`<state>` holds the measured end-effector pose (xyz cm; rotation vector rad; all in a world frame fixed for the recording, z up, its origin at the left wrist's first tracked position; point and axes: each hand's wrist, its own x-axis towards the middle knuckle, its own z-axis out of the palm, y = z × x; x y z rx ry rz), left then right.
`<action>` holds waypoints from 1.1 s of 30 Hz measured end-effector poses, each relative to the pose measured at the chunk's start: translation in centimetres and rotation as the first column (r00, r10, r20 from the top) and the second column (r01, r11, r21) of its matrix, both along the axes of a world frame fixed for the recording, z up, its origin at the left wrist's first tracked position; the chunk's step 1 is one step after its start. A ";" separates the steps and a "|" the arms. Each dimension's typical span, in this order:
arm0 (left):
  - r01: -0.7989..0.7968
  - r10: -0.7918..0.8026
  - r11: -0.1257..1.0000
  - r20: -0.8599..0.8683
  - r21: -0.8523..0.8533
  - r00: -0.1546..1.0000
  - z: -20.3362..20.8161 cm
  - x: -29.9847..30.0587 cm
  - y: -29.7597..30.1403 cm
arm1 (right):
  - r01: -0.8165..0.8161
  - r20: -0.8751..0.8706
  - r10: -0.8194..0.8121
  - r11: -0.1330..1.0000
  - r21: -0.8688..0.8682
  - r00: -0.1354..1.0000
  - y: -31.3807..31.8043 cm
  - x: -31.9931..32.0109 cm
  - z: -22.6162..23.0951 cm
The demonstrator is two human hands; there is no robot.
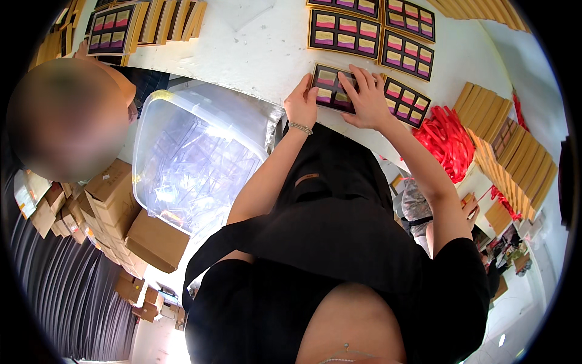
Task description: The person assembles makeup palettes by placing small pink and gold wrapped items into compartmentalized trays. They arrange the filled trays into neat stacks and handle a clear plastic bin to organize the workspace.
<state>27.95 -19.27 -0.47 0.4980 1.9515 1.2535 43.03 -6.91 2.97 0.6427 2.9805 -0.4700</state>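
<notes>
At the table's near edge lies a flat dark box (325, 96) with a gold rim and several pink, purple and cream pieces inside. My left hand (301, 104) grips its left edge, the thumb over the rim and the fingers along the side. My right hand (367, 103) rests across the box's right part with fingers spread, hiding some of the pieces. Just right of that hand is a similar filled box (407, 100). More filled boxes (344, 33) lie in rows beyond my hands.
A clear plastic bin (140, 151) full of transparent plastic pieces stands at my left. Red ribbons (445, 142) are heaped on the right, beside stacked gold-edged boxes (506, 151). Another person (115, 79) is at the far left, near more stacked boxes (163, 24). Cardboard cartons (157, 239) sit below.
</notes>
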 end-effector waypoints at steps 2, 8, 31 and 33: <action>-0.011 0.011 1.000 0.008 0.017 1.000 -0.2 0.2 -0.3 | 0.005 0.001 -0.005 1.000 -0.010 1.000 -0.3 0.1 -0.1; -0.058 0.067 0.992 -0.085 0.110 0.994 -0.1 0.7 -0.4 | 0.006 -0.014 -0.006 1.000 -0.025 1.000 -0.2 0.5 -0.1; 0.054 -0.055 0.998 -0.066 -0.021 0.996 0.2 -1.5 -0.1 | 0.031 0.053 -0.030 0.999 -0.017 0.998 -0.3 0.5 0.0; 0.047 -0.049 0.998 -0.063 -0.041 0.997 0.1 -1.1 -0.1 | 0.028 0.055 -0.027 0.999 -0.026 0.998 -0.6 0.8 0.2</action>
